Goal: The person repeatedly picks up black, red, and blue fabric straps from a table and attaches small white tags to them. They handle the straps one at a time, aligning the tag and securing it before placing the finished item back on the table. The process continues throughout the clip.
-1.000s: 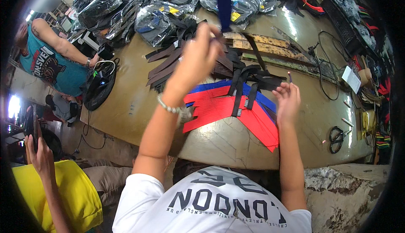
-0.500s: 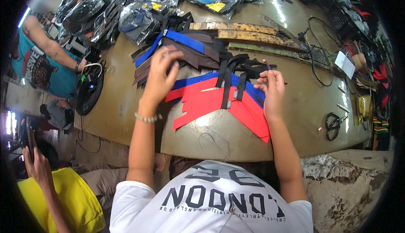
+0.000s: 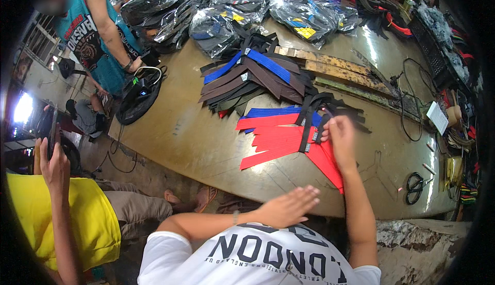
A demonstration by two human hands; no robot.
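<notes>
My right hand is closed around a thin dark pen-like stick with a small reddish tip, above the right side of a strap pile. That pile holds red fabric strips fanned out in a V, with blue strips behind them. Black straps with small pale labels lie across its middle. My left hand is held low in front of my shirt, near the table's front edge. Its fingers are stretched out, and nothing shows in it.
Behind lies a stack of brown, black and blue strips. Wooden bars and plastic-wrapped bundles sit farther back. Black scissors lie at the right. A person in a teal top and one in yellow are at the left.
My left hand has come away from the strips, down toward my shirt. My right hand still holds the stick over the pile. The view has shifted, so the table sits lower and farther right.
</notes>
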